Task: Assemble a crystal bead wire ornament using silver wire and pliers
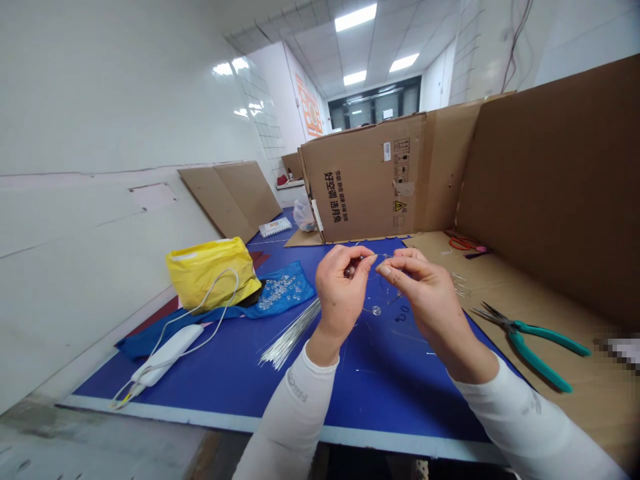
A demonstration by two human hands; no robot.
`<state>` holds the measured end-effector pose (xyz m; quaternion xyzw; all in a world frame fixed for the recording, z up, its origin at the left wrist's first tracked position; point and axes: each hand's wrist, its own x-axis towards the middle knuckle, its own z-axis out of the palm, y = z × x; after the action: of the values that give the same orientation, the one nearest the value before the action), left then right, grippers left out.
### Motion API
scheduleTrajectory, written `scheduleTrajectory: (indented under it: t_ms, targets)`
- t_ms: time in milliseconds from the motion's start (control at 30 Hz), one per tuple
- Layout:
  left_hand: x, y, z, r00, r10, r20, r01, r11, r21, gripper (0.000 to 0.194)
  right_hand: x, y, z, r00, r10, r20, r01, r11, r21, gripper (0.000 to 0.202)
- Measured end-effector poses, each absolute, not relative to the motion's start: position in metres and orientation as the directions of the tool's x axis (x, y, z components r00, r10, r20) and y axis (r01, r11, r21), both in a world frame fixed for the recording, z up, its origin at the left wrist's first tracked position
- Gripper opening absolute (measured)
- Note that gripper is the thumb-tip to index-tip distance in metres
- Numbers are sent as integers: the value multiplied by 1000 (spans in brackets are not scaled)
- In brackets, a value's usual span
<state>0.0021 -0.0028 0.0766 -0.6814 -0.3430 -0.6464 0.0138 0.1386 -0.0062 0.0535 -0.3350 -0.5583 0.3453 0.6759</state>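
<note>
My left hand (pixel 341 287) is closed in a pinch over the blue table, with small dark beads against its curled fingers. Close to its right, my right hand (pixel 425 283) pinches too. A thin wire runs between the two sets of fingertips, its ends hidden by the fingers. Below the hands a clear round bead (pixel 377 311) hangs or lies near the blue surface; which one I cannot tell. A bundle of silvery wires (pixel 293 335) lies beside my left wrist. Clear beads (pixel 283 291) are spread on a blue cloth (pixel 301 272) to the left.
Teal-handled pliers (pixel 533 340) and red-handled scissors (pixel 463 244) lie on cardboard at the right. A yellow bag (pixel 213 273) and a white power strip (pixel 169 355) with its cable are at the left. Tall cardboard (pixel 370 180) stands behind the hands.
</note>
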Motion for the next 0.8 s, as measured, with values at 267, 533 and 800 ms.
scheduleTrajectory:
  t_ms: [267,533,800]
  targets:
    - [1,-3,77,-58,565,823,398,-743,538,5,141,-9,58,59,887,458,-235,458,-857,6]
    - [2,0,82,12,979,204,-160,-199,967,26,136,-6,54,111,859,501,-150,512,-845,8]
    - [-1,6,80,230,967,112,-284,-44,958,38,142,-8,55,96,834,544,-66,550,-832,10]
